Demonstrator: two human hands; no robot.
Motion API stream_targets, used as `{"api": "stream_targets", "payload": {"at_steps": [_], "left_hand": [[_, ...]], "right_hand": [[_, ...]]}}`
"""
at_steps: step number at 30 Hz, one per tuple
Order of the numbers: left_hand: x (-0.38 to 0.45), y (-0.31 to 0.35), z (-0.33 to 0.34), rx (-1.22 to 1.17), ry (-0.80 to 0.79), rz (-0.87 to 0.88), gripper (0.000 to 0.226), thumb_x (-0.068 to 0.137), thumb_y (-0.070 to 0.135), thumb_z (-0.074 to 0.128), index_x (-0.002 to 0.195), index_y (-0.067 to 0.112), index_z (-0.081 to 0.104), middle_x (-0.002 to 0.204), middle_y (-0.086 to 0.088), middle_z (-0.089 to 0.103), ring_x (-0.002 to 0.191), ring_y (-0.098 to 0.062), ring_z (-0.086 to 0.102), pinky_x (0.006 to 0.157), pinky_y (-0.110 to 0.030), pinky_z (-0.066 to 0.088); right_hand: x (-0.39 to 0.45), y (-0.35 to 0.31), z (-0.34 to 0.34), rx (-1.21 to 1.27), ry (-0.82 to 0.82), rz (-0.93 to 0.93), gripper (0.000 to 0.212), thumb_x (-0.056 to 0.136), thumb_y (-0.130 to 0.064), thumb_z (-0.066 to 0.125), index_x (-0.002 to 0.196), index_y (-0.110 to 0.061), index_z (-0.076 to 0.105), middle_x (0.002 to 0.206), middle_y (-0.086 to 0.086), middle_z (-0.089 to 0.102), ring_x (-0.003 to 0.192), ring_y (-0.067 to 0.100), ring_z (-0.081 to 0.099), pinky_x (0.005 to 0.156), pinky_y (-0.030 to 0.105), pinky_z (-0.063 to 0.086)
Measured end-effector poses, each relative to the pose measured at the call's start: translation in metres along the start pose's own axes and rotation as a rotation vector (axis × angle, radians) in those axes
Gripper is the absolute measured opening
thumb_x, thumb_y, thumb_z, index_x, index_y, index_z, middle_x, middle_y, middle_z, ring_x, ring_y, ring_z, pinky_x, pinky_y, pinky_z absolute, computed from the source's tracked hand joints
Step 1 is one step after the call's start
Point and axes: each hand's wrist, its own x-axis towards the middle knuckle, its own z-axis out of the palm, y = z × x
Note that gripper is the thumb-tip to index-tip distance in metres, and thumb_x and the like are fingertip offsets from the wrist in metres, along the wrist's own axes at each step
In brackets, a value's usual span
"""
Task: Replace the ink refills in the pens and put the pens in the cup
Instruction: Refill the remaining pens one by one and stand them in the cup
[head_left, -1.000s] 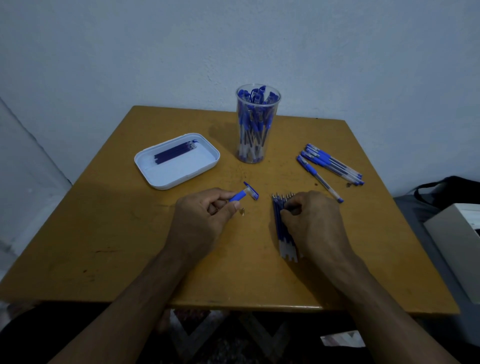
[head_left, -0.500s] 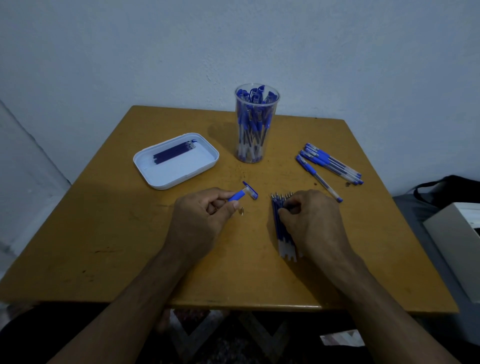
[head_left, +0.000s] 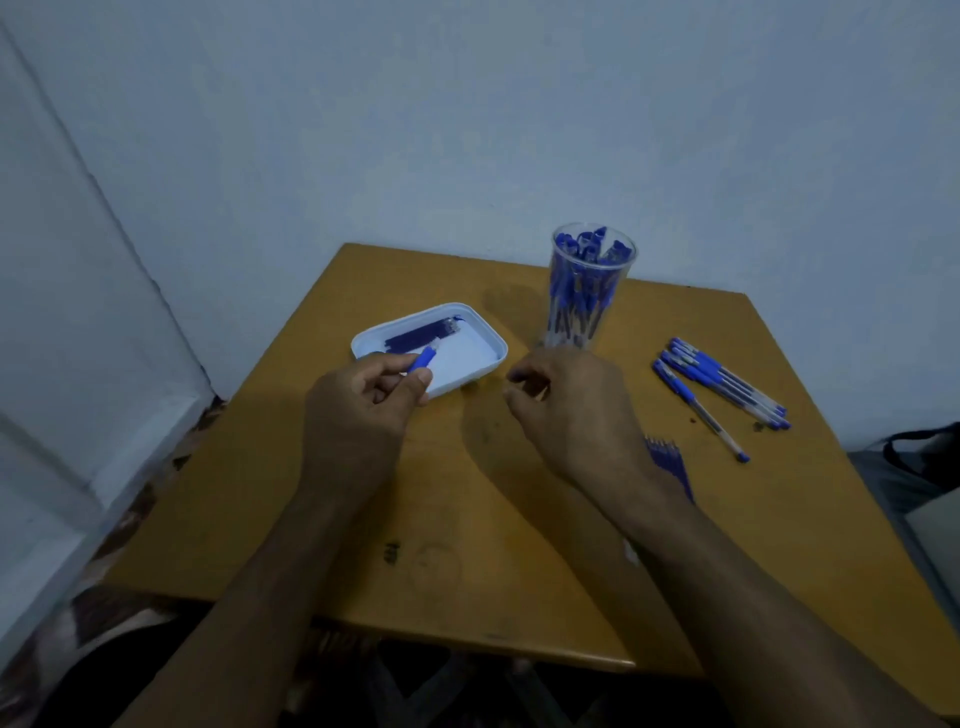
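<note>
— What have your hands got?
— My left hand (head_left: 363, 400) pinches a blue pen (head_left: 423, 357) over the tray (head_left: 483, 338). My right hand (head_left: 566, 410) is curled; holding anything, I can't tell.
— The cup (head_left: 589, 291)?
— Just beyond my right fingers (head_left: 519, 376).

Near tabletop (head_left: 467, 561): I see bare wood between my forearms, room to pass.
Left: the white tray (head_left: 488, 358) sits just past my left hand (head_left: 363, 410).
Far middle: the cup (head_left: 589, 291) stands upright, blocking that lane.
Right: loose pens (head_left: 722, 384) and the refill bundle (head_left: 670, 462) crowd the side.
</note>
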Motion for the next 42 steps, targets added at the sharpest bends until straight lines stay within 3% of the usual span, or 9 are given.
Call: {"api": "stream_targets", "payload": {"at_steps": [4, 7, 9, 13, 21, 32, 37, 40, 42], "left_hand": [[0.018, -0.013, -0.035, 0.014, 0.122, -0.044, 0.021, 0.096, 0.033, 0.070, 0.111, 0.019, 0.073, 0.078, 0.006, 0.075, 0.058, -0.004, 0.063, 0.058, -0.030, 0.054], [0.026, -0.023, -0.052, 0.004, 0.168, -0.078, 0.013, 0.096, 0.032, 0.069, 0.106, 0.024, 0.072, 0.077, 0.005, 0.075, 0.055, -0.008, 0.061, 0.058, -0.037, 0.055], [0.030, -0.029, -0.061, -0.012, 0.192, -0.091, 0.012, 0.096, 0.029, 0.070, 0.104, 0.021, 0.072, 0.076, 0.004, 0.075, 0.052, -0.008, 0.059, 0.055, -0.034, 0.054], [0.038, -0.036, -0.071, -0.023, 0.224, -0.128, 0.016, 0.097, 0.026, 0.070, 0.108, 0.014, 0.073, 0.075, 0.004, 0.074, 0.049, -0.005, 0.058, 0.051, -0.023, 0.052], [0.039, -0.036, -0.073, -0.036, 0.238, -0.149, 0.004, 0.098, 0.029, 0.068, 0.101, 0.029, 0.068, 0.070, 0.012, 0.072, 0.050, -0.003, 0.060, 0.049, -0.015, 0.051], [0.038, -0.031, -0.064, -0.035, 0.195, -0.101, 0.018, 0.097, 0.030, 0.068, 0.090, 0.045, 0.062, 0.076, 0.013, 0.074, 0.052, -0.012, 0.061, 0.058, -0.044, 0.058], [0.038, -0.028, -0.061, -0.049, 0.179, -0.084, 0.011, 0.097, 0.028, 0.069, 0.093, 0.038, 0.066, 0.075, 0.005, 0.075, 0.052, -0.014, 0.059, 0.059, -0.049, 0.057], [0.037, -0.026, -0.055, -0.073, 0.162, -0.059, 0.004, 0.097, 0.025, 0.069, 0.097, 0.029, 0.070, 0.074, 0.002, 0.075, 0.051, -0.011, 0.057, 0.057, -0.048, 0.055], [0.034, -0.025, -0.047, -0.081, 0.142, -0.033, 0.004, 0.097, 0.023, 0.070, 0.100, 0.024, 0.072, 0.074, 0.002, 0.074, 0.051, -0.010, 0.058, 0.056, -0.046, 0.055]], "right_hand": [[0.052, -0.032, 0.035, -0.058, -0.097, -0.117, 0.024, 0.097, -0.018, 0.064, 0.120, -0.017, 0.073, 0.117, 0.003, 0.072, 0.103, 0.017, 0.066, 0.087, 0.032, 0.056], [0.087, -0.048, 0.066, -0.172, -0.184, -0.150, 0.028, 0.094, -0.012, 0.064, 0.120, -0.019, 0.072, 0.119, 0.006, 0.069, 0.105, 0.023, 0.063, 0.083, 0.036, 0.056], [0.102, -0.056, 0.083, -0.239, -0.242, -0.185, 0.030, 0.091, -0.007, 0.061, 0.116, -0.019, 0.073, 0.114, 0.005, 0.069, 0.101, 0.024, 0.064, 0.076, 0.032, 0.052], [0.119, -0.059, 0.104, -0.343, -0.334, -0.225, 0.028, 0.089, -0.002, 0.057, 0.108, -0.012, 0.076, 0.106, 0.009, 0.072, 0.095, 0.027, 0.067, 0.081, 0.038, 0.057], [0.130, -0.051, 0.111, -0.285, -0.330, -0.315, 0.021, 0.089, -0.002, 0.061, 0.100, -0.012, 0.076, 0.100, 0.007, 0.071, 0.090, 0.024, 0.065, 0.079, 0.039, 0.056], [0.142, -0.051, 0.108, -0.344, -0.447, -0.401, 0.014, 0.091, -0.010, 0.064, 0.102, -0.012, 0.073, 0.102, 0.006, 0.070, 0.083, 0.015, 0.054, 0.073, 0.026, 0.042], [0.134, -0.053, 0.099, -0.422, -0.444, -0.460, 0.012, 0.096, -0.013, 0.056, 0.103, -0.012, 0.066, 0.105, 0.006, 0.063, 0.095, 0.020, 0.055, 0.073, 0.025, 0.033], [0.122, -0.053, 0.079, -0.391, -0.420, -0.431, 0.016, 0.097, -0.011, 0.055, 0.110, -0.021, 0.058, 0.106, 0.002, 0.054, 0.078, 0.009, 0.046, 0.061, 0.027, 0.037], [0.115, -0.052, 0.061, -0.374, -0.407, -0.443, 0.022, 0.097, -0.009, 0.055, 0.113, -0.024, 0.057, 0.101, -0.003, 0.055, 0.071, 0.005, 0.041, 0.054, 0.023, 0.031]]}}
